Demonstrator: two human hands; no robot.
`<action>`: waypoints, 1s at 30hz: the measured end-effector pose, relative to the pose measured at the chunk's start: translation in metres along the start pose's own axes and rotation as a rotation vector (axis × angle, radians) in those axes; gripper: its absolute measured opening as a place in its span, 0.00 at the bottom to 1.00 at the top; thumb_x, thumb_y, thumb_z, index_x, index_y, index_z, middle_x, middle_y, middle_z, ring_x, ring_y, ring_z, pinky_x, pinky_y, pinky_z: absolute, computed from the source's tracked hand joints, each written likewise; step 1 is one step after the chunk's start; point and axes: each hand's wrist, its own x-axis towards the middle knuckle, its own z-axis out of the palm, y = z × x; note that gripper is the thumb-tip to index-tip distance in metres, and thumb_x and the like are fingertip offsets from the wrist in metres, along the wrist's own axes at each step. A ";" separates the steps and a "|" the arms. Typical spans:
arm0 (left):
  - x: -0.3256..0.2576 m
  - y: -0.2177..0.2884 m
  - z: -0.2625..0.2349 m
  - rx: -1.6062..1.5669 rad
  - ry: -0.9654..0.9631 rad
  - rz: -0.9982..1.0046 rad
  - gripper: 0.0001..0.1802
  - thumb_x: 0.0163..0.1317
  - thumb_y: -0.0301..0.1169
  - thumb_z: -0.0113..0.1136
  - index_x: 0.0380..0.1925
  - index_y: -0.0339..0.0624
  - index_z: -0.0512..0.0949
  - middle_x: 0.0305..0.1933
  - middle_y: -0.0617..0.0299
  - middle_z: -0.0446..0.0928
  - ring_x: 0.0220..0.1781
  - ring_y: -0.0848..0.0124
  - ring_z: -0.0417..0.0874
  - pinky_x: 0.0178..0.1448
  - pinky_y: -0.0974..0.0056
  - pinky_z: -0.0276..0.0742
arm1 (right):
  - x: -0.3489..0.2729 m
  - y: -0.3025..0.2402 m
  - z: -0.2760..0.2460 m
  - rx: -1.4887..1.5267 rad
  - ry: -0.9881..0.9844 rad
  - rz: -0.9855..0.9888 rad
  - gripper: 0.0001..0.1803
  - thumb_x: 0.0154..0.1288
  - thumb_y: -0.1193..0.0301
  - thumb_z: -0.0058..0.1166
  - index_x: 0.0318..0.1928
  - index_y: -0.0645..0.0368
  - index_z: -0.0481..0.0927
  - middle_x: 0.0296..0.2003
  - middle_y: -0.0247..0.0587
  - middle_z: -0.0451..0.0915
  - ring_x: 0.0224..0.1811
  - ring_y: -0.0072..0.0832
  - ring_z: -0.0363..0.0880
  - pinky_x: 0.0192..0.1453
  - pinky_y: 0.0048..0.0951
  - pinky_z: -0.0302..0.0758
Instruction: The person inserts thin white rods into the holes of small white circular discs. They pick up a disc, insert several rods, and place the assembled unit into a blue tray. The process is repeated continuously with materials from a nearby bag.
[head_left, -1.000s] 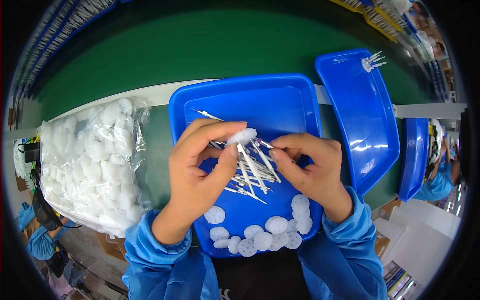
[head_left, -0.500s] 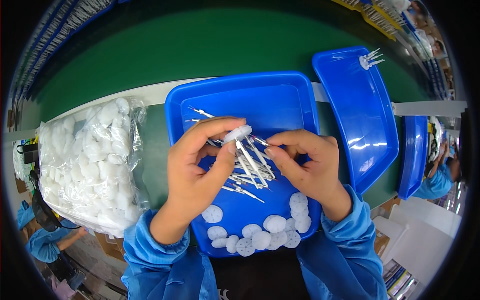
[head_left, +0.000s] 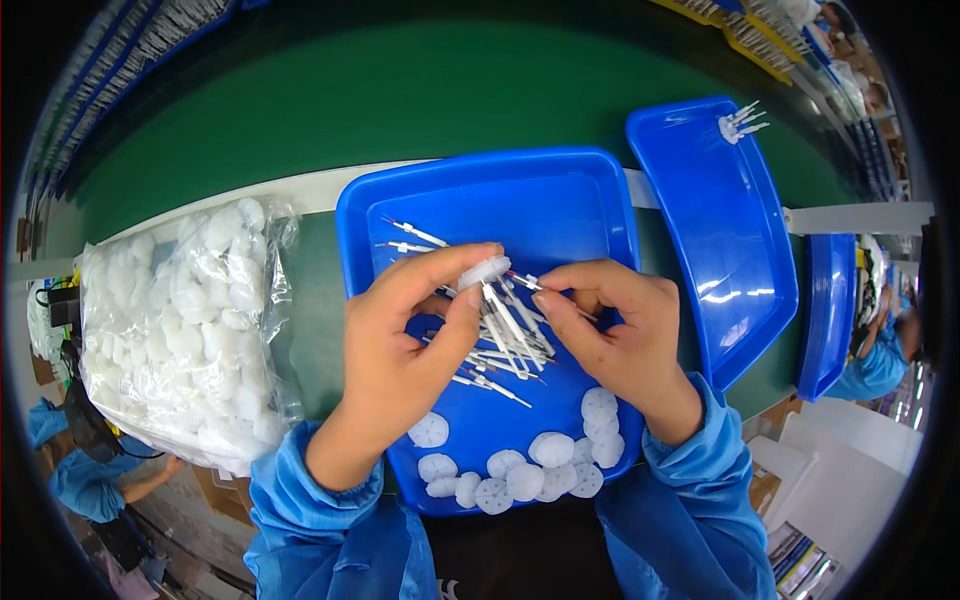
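Between its thumb and fingers my left hand (head_left: 405, 325) pinches a round white plastic disc (head_left: 487, 270), tilted, with white rods hanging from its underside. My right hand (head_left: 620, 315) is closed on a thin white rod (head_left: 527, 283) whose reddish tip is at the disc's right edge; whether it has entered the disc I cannot tell. Below both hands, a loose pile of white rods (head_left: 490, 382) lies in the large blue tray (head_left: 490, 165), partly hidden by my left hand. Several white perforated discs (head_left: 525, 481) are spread along the tray's near side.
A clear plastic bag (head_left: 185, 330) full of white discs lies to the left. At the right, a second blue tray (head_left: 715, 240) holds one disc with rods (head_left: 738, 124) in its far corner. Another blue tray (head_left: 828, 310) is further right. Co-workers in blue sleeves (head_left: 875, 350) appear at both sides.
My left hand and the disc have shifted slightly right, closer to the right hand. The rod in my right hand now has its tip at the disc's edge.
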 end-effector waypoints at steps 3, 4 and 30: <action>0.000 0.003 0.002 0.188 0.008 0.081 0.20 0.68 0.17 0.68 0.59 0.39 0.88 0.52 0.52 0.90 0.46 0.70 0.91 0.49 0.67 0.89 | -0.001 0.000 0.006 -0.037 0.021 -0.022 0.07 0.64 0.76 0.76 0.41 0.57 0.90 0.17 0.32 0.78 0.18 0.19 0.76 0.24 0.24 0.68; 0.000 0.004 0.003 0.252 0.003 0.114 0.21 0.66 0.16 0.68 0.59 0.39 0.89 0.51 0.51 0.90 0.45 0.69 0.91 0.49 0.67 0.89 | -0.001 0.000 0.008 -0.045 0.023 -0.018 0.08 0.64 0.73 0.77 0.40 0.55 0.89 0.16 0.32 0.78 0.16 0.22 0.78 0.23 0.27 0.69; -0.005 0.004 0.004 0.245 0.011 0.126 0.18 0.67 0.20 0.72 0.57 0.37 0.89 0.43 0.51 0.91 0.42 0.67 0.92 0.46 0.65 0.87 | 0.008 0.005 0.006 -0.432 0.086 -0.484 0.10 0.59 0.70 0.75 0.39 0.57 0.88 0.28 0.33 0.87 0.25 0.28 0.84 0.34 0.31 0.75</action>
